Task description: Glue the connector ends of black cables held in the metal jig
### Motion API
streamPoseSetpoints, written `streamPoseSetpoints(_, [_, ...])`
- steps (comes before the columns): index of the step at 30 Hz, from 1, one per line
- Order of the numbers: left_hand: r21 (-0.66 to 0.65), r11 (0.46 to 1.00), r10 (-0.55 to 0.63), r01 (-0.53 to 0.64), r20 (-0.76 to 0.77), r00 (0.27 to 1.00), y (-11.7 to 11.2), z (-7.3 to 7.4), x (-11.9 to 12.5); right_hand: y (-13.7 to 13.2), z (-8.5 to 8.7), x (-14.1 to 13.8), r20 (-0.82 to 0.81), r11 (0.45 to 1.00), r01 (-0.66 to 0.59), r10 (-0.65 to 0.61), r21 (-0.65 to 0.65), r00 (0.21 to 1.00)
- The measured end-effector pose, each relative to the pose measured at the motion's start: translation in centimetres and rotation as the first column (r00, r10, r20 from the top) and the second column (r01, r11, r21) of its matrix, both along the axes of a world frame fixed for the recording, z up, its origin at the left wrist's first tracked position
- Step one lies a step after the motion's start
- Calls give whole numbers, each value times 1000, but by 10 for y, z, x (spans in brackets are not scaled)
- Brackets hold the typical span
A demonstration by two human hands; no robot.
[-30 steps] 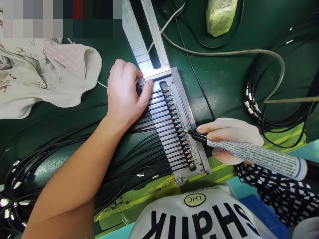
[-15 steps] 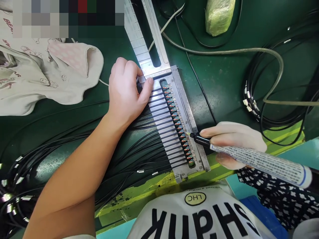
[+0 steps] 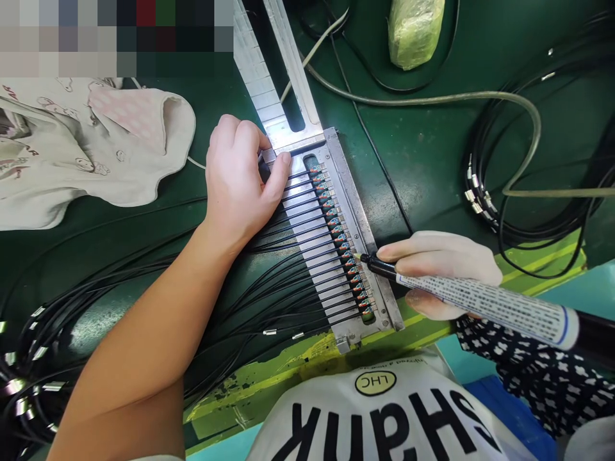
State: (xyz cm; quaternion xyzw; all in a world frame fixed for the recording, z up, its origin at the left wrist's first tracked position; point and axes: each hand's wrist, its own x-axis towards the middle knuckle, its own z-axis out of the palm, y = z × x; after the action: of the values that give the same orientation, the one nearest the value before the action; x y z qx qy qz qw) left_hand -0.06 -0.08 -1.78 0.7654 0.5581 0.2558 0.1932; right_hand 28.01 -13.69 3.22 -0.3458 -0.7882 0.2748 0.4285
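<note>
My left hand (image 3: 237, 182) rests curled on the upper end of a metal comb jig (image 3: 358, 192), its fingertips over the end of the clamp bar and the first black cables (image 3: 293, 234). Those thin cables lie side by side in the jig's slots, and their stripped ends show a row of multicoloured wire cores (image 3: 336, 238). My right hand (image 3: 442, 272) grips a black-tipped marker pen (image 3: 480, 298) with a white printed barrel. The pen's fine tip sits at the row of cores, roughly midway along it. Whether it touches them, I cannot tell.
Loose black cables (image 3: 62, 320) with metal ferrules spread over the green mat (image 3: 413, 160). Another coil (image 3: 523, 192) lies right, under a grey cable (image 3: 432, 97). A slotted metal rail (image 3: 269, 70) runs upward, with cream cloth (image 3: 96, 147) left and a green-wrapped bundle (image 3: 413, 32) beyond.
The whole view has shifted slightly. The marker pen has tilted a little, with its tip still at the row of cores. My left hand stays on the jig.
</note>
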Motion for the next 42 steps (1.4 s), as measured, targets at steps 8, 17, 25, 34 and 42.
streamPoseSetpoints(8, [57, 998, -24, 25, -15, 1000, 0, -2, -1, -3, 2, 1, 15, 1000, -1, 1, -17, 1000])
streamPoseSetpoints(17, [98, 995, -18, 24, -58, 998, 2, -6, -1, -3, 2, 1, 0, 1000, 4, -4, -19, 1000])
streamPoseSetpoints(25, [87, 996, -20, 22, -35, 999, 2, -4, 0, -3, 0, 2, 12, 1000, 0, 0, -17, 1000])
streamPoseSetpoints(34, [139, 989, -28, 40, -90, 996, 3, -5, 0, -1, 0, 1, -8, 999, -18, 18, -30, 1000])
streamPoseSetpoints(42, [85, 996, -6, 11, -49, 999, 1, -4, 0, 0, 2, 1, 3, 1000, -17, 17, -21, 1000])
